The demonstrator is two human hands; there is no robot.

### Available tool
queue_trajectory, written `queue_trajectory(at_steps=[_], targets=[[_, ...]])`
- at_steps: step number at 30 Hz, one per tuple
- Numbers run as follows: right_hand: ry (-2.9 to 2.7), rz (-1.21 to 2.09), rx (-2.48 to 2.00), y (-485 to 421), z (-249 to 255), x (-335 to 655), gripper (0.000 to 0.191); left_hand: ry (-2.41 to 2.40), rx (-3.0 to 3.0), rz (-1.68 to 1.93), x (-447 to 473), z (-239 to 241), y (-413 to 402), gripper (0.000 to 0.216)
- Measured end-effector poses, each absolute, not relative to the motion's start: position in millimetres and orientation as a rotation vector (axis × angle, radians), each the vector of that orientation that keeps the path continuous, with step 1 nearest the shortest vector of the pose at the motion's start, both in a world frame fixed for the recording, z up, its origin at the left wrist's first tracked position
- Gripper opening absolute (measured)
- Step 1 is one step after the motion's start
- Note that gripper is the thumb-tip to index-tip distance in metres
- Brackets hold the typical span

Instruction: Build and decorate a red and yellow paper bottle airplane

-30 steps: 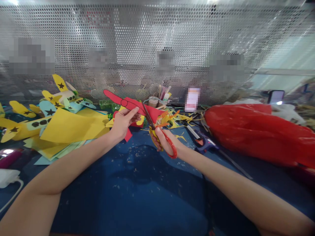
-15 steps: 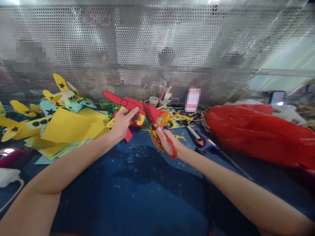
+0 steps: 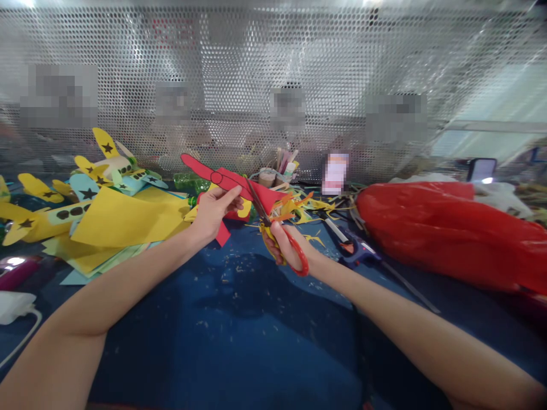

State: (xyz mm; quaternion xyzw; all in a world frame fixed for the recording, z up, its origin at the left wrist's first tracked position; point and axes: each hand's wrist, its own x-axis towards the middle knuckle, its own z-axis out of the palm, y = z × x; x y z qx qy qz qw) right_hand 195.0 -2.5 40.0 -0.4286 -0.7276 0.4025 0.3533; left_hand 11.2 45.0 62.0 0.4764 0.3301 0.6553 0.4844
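My left hand (image 3: 216,212) pinches a piece of red paper (image 3: 233,181) between thumb and fingers, above the blue table. Dark outlines, one a small circle, are drawn on the paper, and its left end is a rounded strip. In my right hand (image 3: 280,242) is a pair of scissors (image 3: 299,256) with red and yellow handles. Their blades cross the red paper to the right of my left thumb. Behind and below my left hand lie more red pieces (image 3: 223,234), partly hidden by it.
Paper planes (image 3: 68,213) with stars and yellow sheets (image 3: 128,219) fill the left side. Paper scraps (image 3: 303,208) lie beyond the scissors. A glue gun (image 3: 359,250) and a large red plastic bag (image 3: 448,233) are at right. A perforated metal screen (image 3: 239,68) stands behind.
The red paper's left tip has shifted slightly up and to the right. Both hands keep nearly the same place and grip.
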Motion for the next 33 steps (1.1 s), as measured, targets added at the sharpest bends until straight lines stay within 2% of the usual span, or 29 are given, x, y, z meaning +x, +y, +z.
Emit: queue_trajectory(at_steps=[33], targets=[[-1.876,1.04,-1.125,-0.9,36.7,196.2,0.061,0.805,1.118,1.595,8.5,66.7,45.6,0.018]])
